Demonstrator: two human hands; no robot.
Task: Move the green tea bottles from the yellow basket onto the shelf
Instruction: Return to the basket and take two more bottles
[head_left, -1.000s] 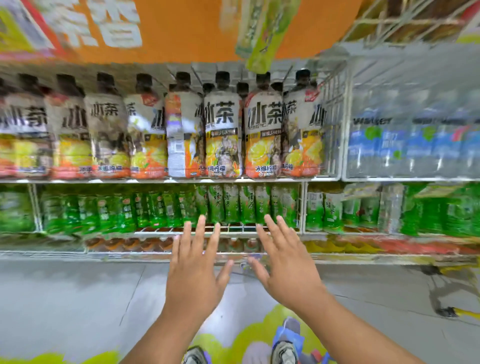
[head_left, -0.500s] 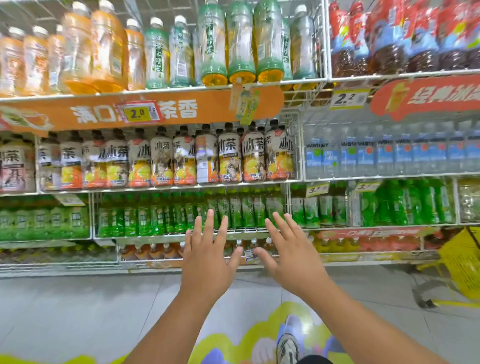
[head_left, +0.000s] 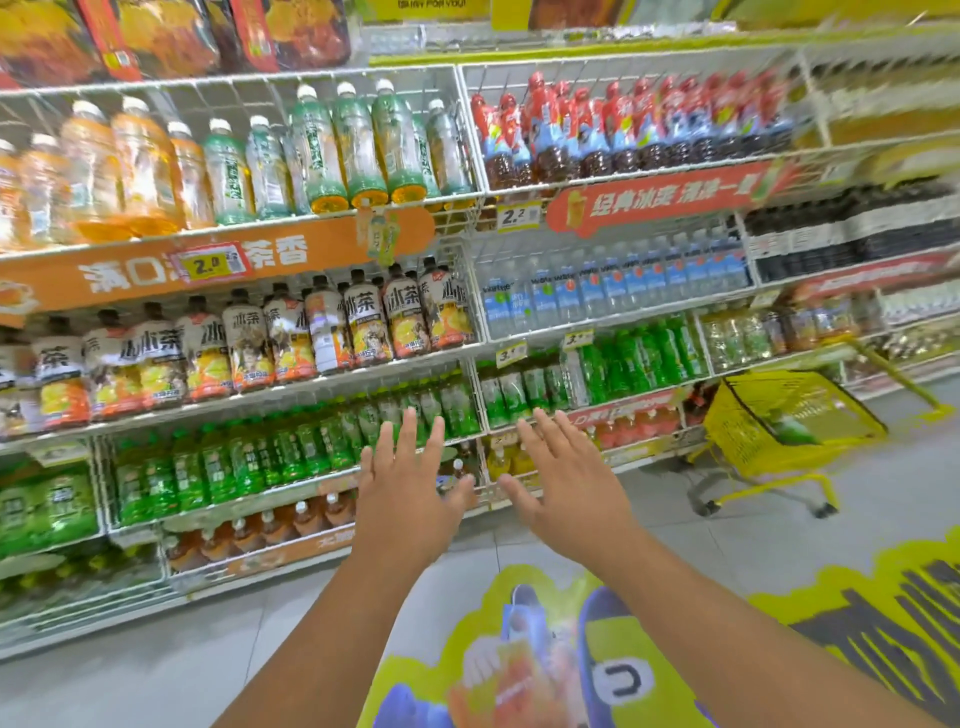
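Wire drink shelves (head_left: 467, 358) fill the wall ahead of me, tier over tier, above a pale tiled floor (head_left: 156, 639) with a bright yellow and blue sticker (head_left: 545, 649) under my arms. Both my arms reach forward at about the height of the lower tiers. My left hand (head_left: 402, 499) is spread flat, palm down, fingers straight and apart, holding nothing. My right hand (head_left: 574, 483) is just beside it, likewise splayed with straight fingers and an empty palm; the two thumbs point toward each other without touching.

Past my fingertips stands a row of green tea bottles (head_left: 291, 447) already packed on the shelf, with more green bottles (head_left: 639, 358) in the next bay to the right. Above them sit iced tea bottles with black caps (head_left: 363, 317), and higher still pale bottles with white caps (head_left: 358, 150). An orange banner with a price tag (head_left: 208, 265) runs along one shelf edge.

Off to my right, well apart from both hands, the yellow basket (head_left: 753, 421) stands on a wheeled frame on the floor near the shelving. One green bottle (head_left: 792, 431) lies inside it on its side.
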